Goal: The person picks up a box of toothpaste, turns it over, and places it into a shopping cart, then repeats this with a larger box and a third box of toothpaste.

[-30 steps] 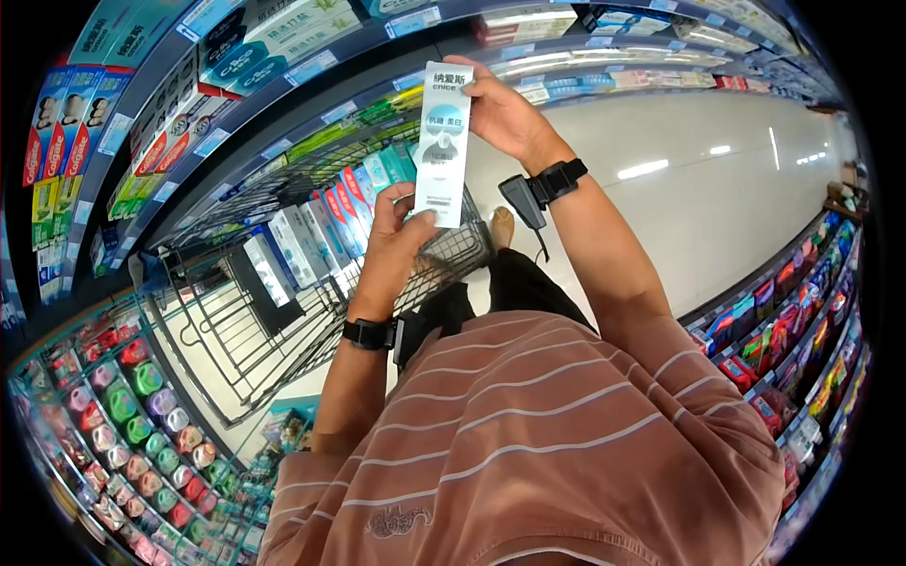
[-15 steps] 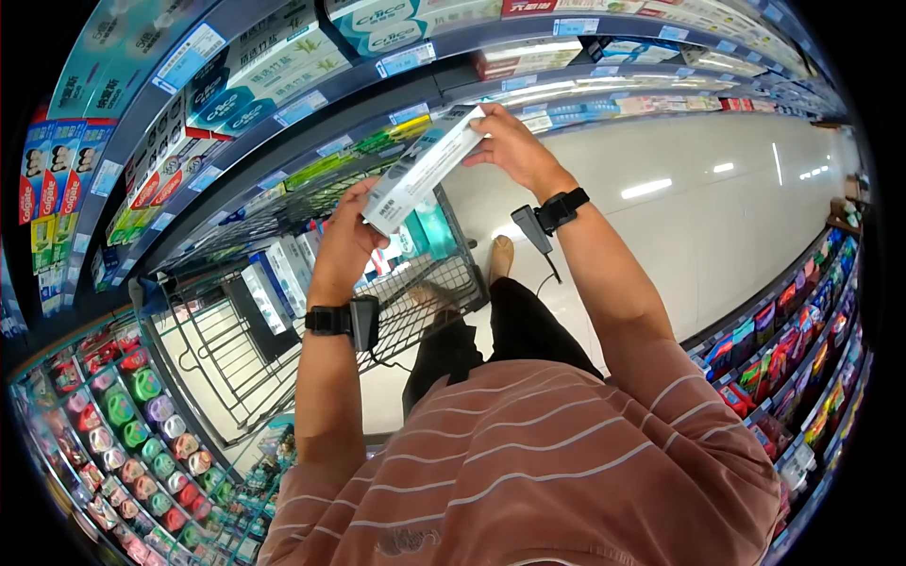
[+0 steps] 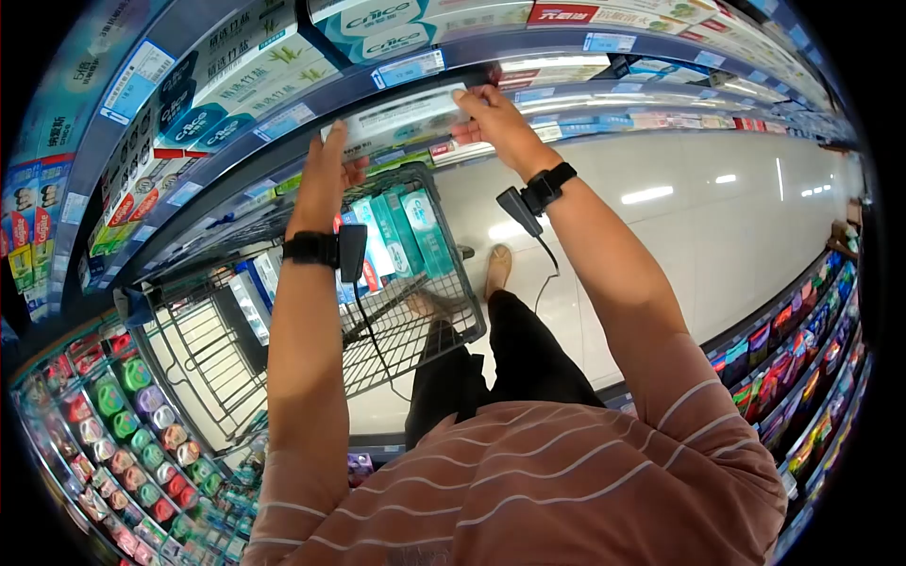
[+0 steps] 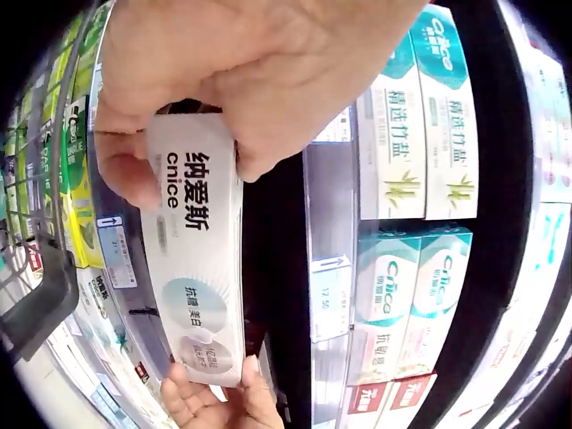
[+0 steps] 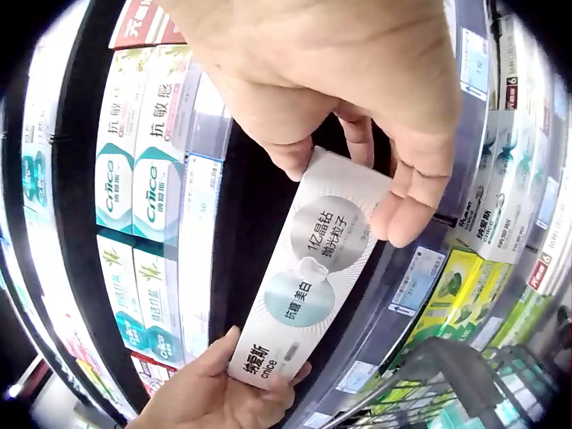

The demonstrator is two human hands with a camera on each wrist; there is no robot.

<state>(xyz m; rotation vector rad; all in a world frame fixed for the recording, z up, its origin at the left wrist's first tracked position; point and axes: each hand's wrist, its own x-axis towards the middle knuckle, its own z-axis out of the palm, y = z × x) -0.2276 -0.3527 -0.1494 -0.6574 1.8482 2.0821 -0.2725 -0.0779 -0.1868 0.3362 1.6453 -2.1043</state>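
A long white cnice toothpaste box [image 3: 404, 117] is held level between both hands, in front of a dark gap in the shelf. My left hand [image 3: 324, 179] pinches its left end, with thumb and fingers on opposite sides in the left wrist view. The right end is gripped by my right hand [image 3: 498, 121]. In the right wrist view the front of the toothpaste box [image 5: 304, 268] shows a grey and a pale blue circle, and both hands are at its ends.
Below the hands stands a wire shopping cart [image 3: 415, 325] holding several toothpaste boxes [image 3: 401, 231]. Shelves of Cnice boxes [image 4: 416, 143] flank the dark gap, with price tags [image 3: 408, 69] along their edges. Tiled floor [image 3: 651, 236] lies at right, and packed racks [image 3: 793, 330] stand beyond.
The toothpaste box has turned from upright, through a slant, to nearly level. Both hands have carried it forward to the shelf, and the left hand has moved left and forward.
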